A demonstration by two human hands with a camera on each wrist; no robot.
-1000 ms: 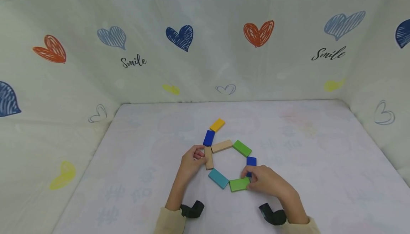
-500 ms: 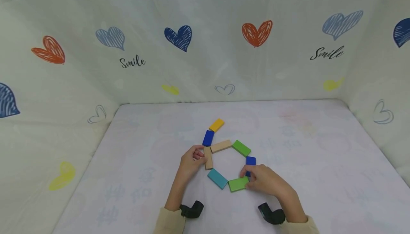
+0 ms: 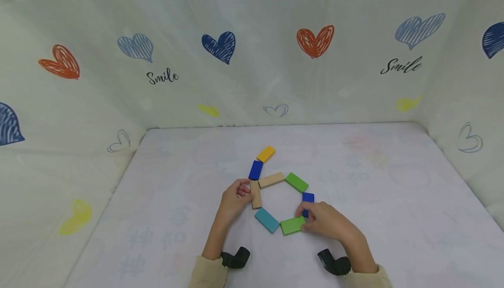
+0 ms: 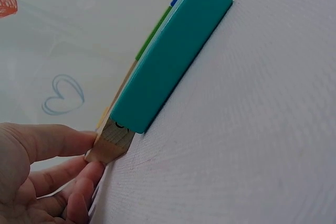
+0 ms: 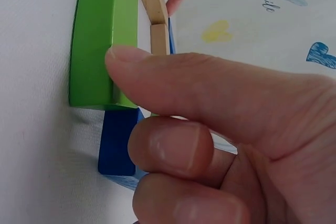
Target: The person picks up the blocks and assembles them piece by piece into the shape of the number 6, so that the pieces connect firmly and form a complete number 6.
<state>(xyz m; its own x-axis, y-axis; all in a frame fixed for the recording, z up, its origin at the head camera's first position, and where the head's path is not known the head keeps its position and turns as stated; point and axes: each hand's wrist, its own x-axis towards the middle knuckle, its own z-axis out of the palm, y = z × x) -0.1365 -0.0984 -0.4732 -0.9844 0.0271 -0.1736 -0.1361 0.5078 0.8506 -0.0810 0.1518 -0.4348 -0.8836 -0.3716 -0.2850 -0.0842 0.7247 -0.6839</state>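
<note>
Flat blocks form a ring on the white table, with a short tail at its upper left. On the ring's left side, my left hand pinches a plain wooden block between thumb and fingers. At the lower right, my right hand holds the near green block by its right end; the thumb presses its edge in the right wrist view. That hand partly covers a blue block. Between the two held blocks lies a teal block, touching or nearly touching both.
A second wooden block and another green block make up the ring's far side. The tail is a blue block and a yellow block. Behind the white table hangs a cloth with printed hearts.
</note>
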